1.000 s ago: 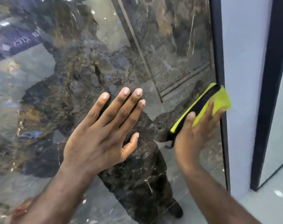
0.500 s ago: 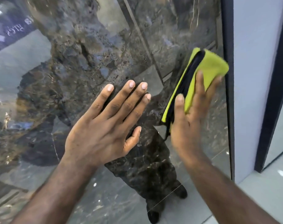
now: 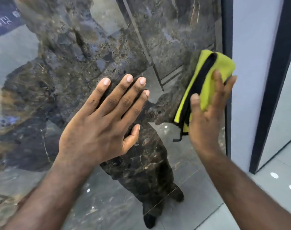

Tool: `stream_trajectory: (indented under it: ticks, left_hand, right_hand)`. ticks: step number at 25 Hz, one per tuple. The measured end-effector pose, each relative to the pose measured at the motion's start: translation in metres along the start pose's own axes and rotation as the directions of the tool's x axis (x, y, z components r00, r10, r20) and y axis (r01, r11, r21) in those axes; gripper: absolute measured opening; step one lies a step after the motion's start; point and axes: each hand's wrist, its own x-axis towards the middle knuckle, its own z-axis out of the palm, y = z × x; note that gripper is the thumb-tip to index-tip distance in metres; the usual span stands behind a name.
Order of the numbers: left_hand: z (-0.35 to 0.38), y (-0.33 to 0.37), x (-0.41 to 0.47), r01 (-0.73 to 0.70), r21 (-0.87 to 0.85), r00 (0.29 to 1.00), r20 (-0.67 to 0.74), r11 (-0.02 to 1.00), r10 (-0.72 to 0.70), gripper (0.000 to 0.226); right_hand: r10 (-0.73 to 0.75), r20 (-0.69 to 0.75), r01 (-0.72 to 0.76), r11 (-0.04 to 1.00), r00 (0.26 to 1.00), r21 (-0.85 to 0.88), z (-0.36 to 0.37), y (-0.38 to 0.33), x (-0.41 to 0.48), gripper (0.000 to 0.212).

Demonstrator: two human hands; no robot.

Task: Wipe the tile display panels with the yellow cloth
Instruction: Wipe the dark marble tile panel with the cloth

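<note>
Squarely against the dark marbled tile panel (image 3: 66, 55), the left hand (image 3: 100, 130) lies flat, its fingers (image 3: 124, 97) straight and a little spread, thumb out to the side, holding nothing. To its right, well apart from it, the right hand (image 3: 206, 120) presses the yellow cloth (image 3: 214, 70) onto the same panel. The cloth is folded into a thick pad with a black edge running along its length, and a thin black strand hangs loose below its lower end. The right hand's fingers (image 3: 218, 83) stretch up over the pad rather than curling round it, with the thumb laid on the black edge; the hand is somewhat blurred, so the exact lie of the fingertips is hard to make out. The cloth sits near the right edge of the panel, its upper corner just beside the dark frame strip (image 3: 226, 30) that borders the tile. Beyond that strip stands a pale panel (image 3: 254, 63), then a second dark strip (image 3: 274, 80). The glossy tile reflects a standing person's legs and shoes (image 3: 149, 188) between the two forearms. Pale floor tiles (image 3: 274, 196) with small bright spots of reflected light show at the lower right.
</note>
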Motion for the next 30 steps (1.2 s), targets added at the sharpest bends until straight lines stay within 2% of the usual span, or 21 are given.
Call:
stream_trajectory:
  ticks: [2,3,4,5,6,8,9,10,11,13,14,15,17,19,20,22,24,25,26,28,30]
  left_hand:
    - [0.000,0.000,0.001,0.000,0.001,1.000,-0.005,1.000,0.000,0.077]
    - [0.000,0.002,0.000,0.008,-0.005,1.000,-0.007,1.000,-0.008,0.076]
    - [0.000,0.002,0.000,0.014,-0.010,1.000,-0.010,1.000,-0.014,0.076]
    - [0.000,0.002,0.000,0.013,-0.007,1.000,-0.012,1.000,-0.013,0.076]
    - [0.001,0.001,0.001,0.011,-0.005,1.000,-0.010,1.000,-0.011,0.076]
    - [0.000,0.002,0.001,0.009,-0.023,1.000,-0.015,1.000,-0.009,0.075]
    - [0.000,0.002,0.001,0.013,-0.029,1.000,-0.021,0.999,-0.014,0.075]
    - [0.000,0.002,0.002,0.015,-0.025,1.000,-0.024,1.000,-0.016,0.075]
    - [0.000,0.003,0.002,0.015,-0.021,1.000,-0.024,1.000,-0.016,0.075]
    - [0.000,0.002,0.000,0.015,-0.023,1.000,-0.019,1.000,-0.016,0.076]
    - [0.000,0.002,0.000,0.014,-0.026,1.000,-0.018,1.000,-0.014,0.076]
    - [0.000,0.002,0.001,0.013,-0.028,1.000,-0.019,1.000,-0.014,0.076]
    - [0.001,0.003,0.002,0.019,-0.040,1.000,-0.017,0.999,-0.020,0.075]
    - [0.002,0.005,0.000,0.026,-0.040,0.999,-0.027,0.999,-0.027,0.075]
    - [0.002,0.005,0.000,0.024,-0.035,0.999,-0.032,0.999,-0.025,0.075]
    - [0.003,0.004,0.001,0.023,-0.037,0.999,-0.039,0.999,-0.025,0.074]
    - [0.003,0.006,0.001,0.035,-0.050,0.998,-0.043,0.998,-0.037,0.074]
    - [0.003,0.006,0.000,0.035,-0.058,0.998,-0.040,0.998,-0.038,0.074]
    - [0.003,0.007,0.000,0.032,-0.064,0.999,-0.040,0.997,-0.034,0.073]
    - [0.003,0.007,0.000,0.036,-0.082,0.998,-0.055,0.996,-0.040,0.072]
    - [0.004,0.007,-0.001,0.043,-0.097,0.996,-0.072,0.994,-0.050,0.071]
  right_hand:
    - [0.297,-0.119,-0.292,0.955,0.947,0.062,-0.009,0.023,-0.002,0.068]
    - [0.395,-0.128,-0.388,0.919,0.910,0.073,-0.011,0.025,-0.016,0.070]
    - [0.423,-0.091,-0.419,0.906,0.901,0.060,-0.010,0.018,-0.031,0.072]
    - [0.396,-0.019,-0.395,0.917,0.918,0.051,-0.006,0.005,-0.040,0.074]
    - [0.300,0.036,-0.302,0.951,0.953,0.062,-0.003,-0.010,-0.041,0.078]
    - [0.102,0.071,-0.105,0.994,0.992,0.033,0.000,-0.028,-0.018,0.082]
    - [0.052,0.055,-0.052,0.999,0.997,-0.001,-0.002,-0.025,-0.003,0.084]
    - [0.076,0.010,-0.076,0.997,0.997,-0.007,-0.004,-0.012,0.008,0.084]
    - [0.170,-0.044,-0.169,0.985,0.984,0.027,-0.009,0.001,0.010,0.083]
    - [0.457,-0.118,-0.446,0.888,0.881,0.108,-0.012,0.014,-0.012,0.083]
    - [0.535,-0.079,-0.524,0.842,0.841,0.127,-0.011,0.009,-0.026,0.085]
    - [0.533,-0.008,-0.528,0.840,0.846,0.125,-0.006,0.001,-0.036,0.088]
    - [0.338,0.070,-0.344,0.933,0.939,0.111,0.001,-0.019,-0.036,0.088]
    - [0.160,0.024,-0.161,0.982,0.987,0.097,0.002,-0.021,-0.020,0.084]
    - [0.179,-0.031,-0.174,0.978,0.983,0.112,0.000,-0.009,-0.012,0.081]
    - [0.392,-0.133,-0.364,0.911,0.910,0.194,-0.008,0.014,-0.014,0.077]
    - [0.596,-0.111,-0.566,0.795,0.795,0.220,-0.008,0.012,-0.040,0.077]
    - [0.605,-0.046,-0.586,0.786,0.795,0.196,-0.003,0.003,-0.054,0.080]
    - [0.535,0.010,-0.527,0.830,0.845,0.182,0.004,-0.011,-0.063,0.082]
    - [0.252,0.061,-0.259,0.948,0.966,0.186,0.011,-0.031,-0.056,0.079]
    - [0.096,0.041,-0.101,0.986,0.995,0.137,0.007,-0.020,-0.031,0.073]
